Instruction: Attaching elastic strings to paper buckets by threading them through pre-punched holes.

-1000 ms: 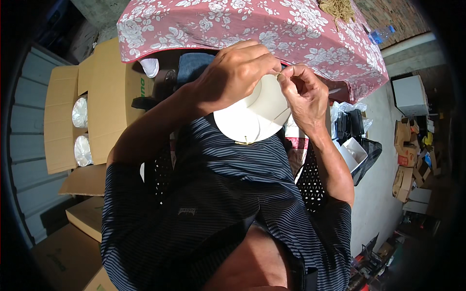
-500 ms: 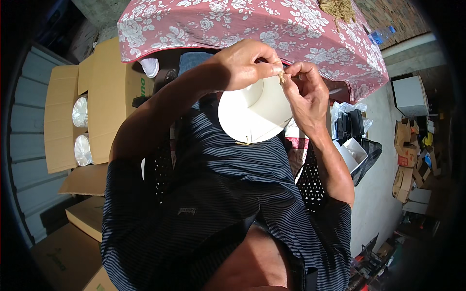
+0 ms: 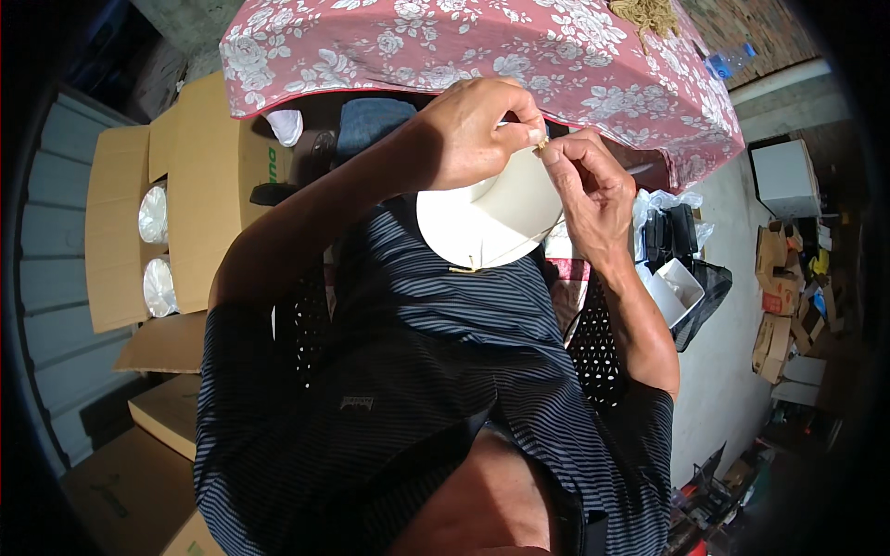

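A smooth white piece shaped like a wide-brimmed hat (image 3: pixel 477 232) rests at my lap, tilted and brightly sunlit. Its upper part is hidden behind my hands. My left hand (image 3: pixel 477 134) reaches over its far edge with thumb and forefinger pinched. Facing it, my right hand (image 3: pixel 598 190) pinches too, its other fingers curled. Between the fingertips shows a small bit of tan cord (image 3: pixel 542 145), perhaps a knot or loop. A thin strand runs across the white brim on the right. At the near edge hangs a short yellowish cord end (image 3: pixel 465 270).
Ahead stands a table with a pink floral cloth (image 3: pixel 445 46), a bundle of tan cords (image 3: pixel 646 17) on it. Open cardboard boxes (image 3: pixel 199 204) crowd my left. At right are a white box (image 3: pixel 675 289) and a black bag (image 3: pixel 706 301). Folded denim (image 3: pixel 371 125) lies under the table edge.
My right hand has shifted slightly right and down, its fingers turned further over. A thin strand now shows more plainly across the brim. The left hand is almost in place, still pinching.
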`<move>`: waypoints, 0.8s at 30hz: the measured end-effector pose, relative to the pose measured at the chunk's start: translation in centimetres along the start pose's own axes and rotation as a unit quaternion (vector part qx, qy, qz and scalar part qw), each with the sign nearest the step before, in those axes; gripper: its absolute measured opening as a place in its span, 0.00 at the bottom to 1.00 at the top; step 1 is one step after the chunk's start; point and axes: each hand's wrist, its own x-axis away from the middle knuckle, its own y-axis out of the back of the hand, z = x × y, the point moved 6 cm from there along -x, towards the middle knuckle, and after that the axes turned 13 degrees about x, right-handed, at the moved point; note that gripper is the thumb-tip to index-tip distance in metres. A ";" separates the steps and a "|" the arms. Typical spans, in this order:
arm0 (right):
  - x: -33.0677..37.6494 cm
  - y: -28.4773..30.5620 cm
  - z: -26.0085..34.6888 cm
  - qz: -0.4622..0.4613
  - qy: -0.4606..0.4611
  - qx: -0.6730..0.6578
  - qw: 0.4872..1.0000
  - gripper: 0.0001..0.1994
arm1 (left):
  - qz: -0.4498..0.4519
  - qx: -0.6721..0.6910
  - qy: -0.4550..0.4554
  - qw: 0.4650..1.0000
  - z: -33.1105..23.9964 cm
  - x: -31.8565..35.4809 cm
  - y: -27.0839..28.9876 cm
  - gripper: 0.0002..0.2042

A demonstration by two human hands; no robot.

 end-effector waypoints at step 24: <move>0.4 -0.2 -2.0 0.121 -0.144 -0.065 0.980 0.10 | 0.027 0.074 0.005 0.997 0.2 -0.5 1.1 0.09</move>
